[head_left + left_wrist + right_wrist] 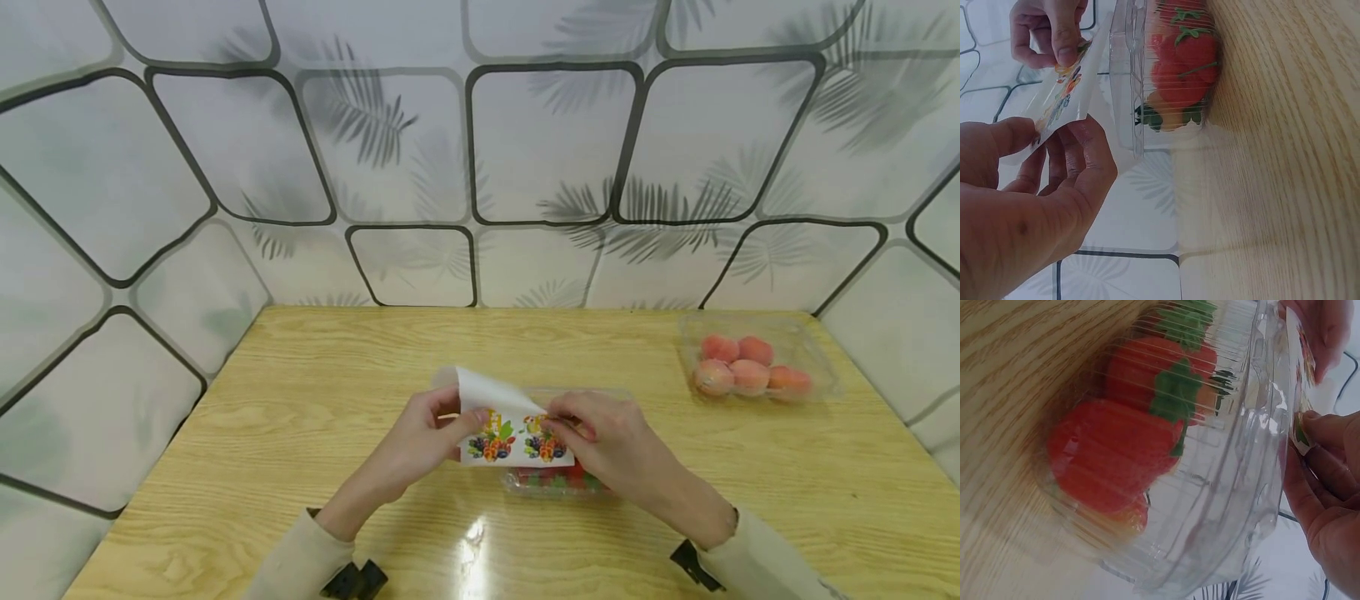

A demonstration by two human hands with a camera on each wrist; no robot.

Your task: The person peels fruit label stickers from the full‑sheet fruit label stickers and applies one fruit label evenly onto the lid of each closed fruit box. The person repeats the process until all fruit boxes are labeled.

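Observation:
My left hand (420,433) grips the left side of a white sheet of stickers (487,396), thumb on the front and fingers behind. Two colourful fruit-print stickers (491,443) show on its front, and the sheet's upper edge curls over. At the right sticker, my right hand (618,437) pinches the sheet's edge between thumb and fingers. Below both hands a clear lidded plastic box (1210,506) stands on the table, partly hidden by the sheet. Inside it lie several red fruits (1113,453) with green leafy tops.
At the back right of the wooden table (337,358) stands another clear plastic box (821,358) with several pinkish-orange peaches (750,377). Patterned cloth walls (540,150) enclose the table at the back and sides.

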